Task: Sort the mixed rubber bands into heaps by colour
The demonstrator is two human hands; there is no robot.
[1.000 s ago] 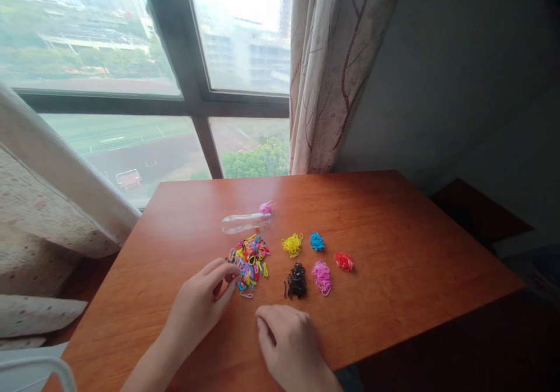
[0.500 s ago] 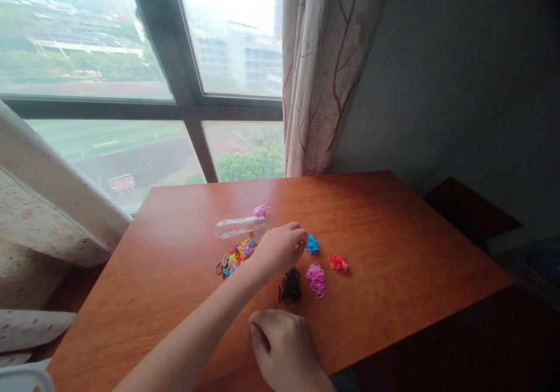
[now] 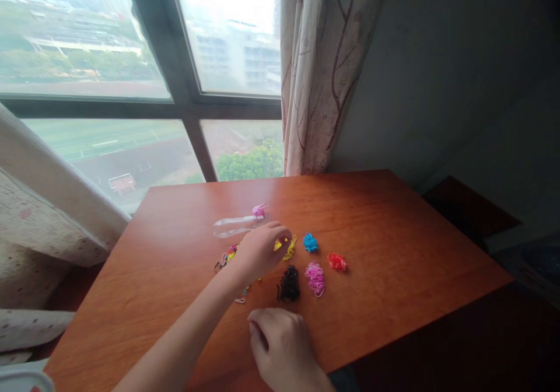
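Note:
My left hand (image 3: 266, 243) hovers over the table between a mixed heap of small coloured rubber bands (image 3: 227, 258) and a small group of yellow rubber bands (image 3: 289, 249). Its fingers are curled into a pinch, with yellow showing through the gap; whether anything is held cannot be made out. The wrist and forearm cover part of the mixed heap. Below the black rubber bands (image 3: 289, 285) my right hand (image 3: 282, 345) rests on the tabletop, loosely closed, with nothing visible in it. Pink rubber bands (image 3: 315, 279), blue rubber bands (image 3: 310, 242) and red rubber bands (image 3: 338, 262) lie in separate piles.
A clear plastic bottle-shaped container (image 3: 234, 226) with a pink top (image 3: 259, 210) lies on its side behind the left hand. The wooden table (image 3: 406, 263) stands against a window with curtains (image 3: 315, 88). A white rim (image 3: 26, 378) shows at the lower left.
My left hand has moved left, away from the blue pile, uncovering the yellow rubber bands and covering more of the mixed heap. My right hand stays in place.

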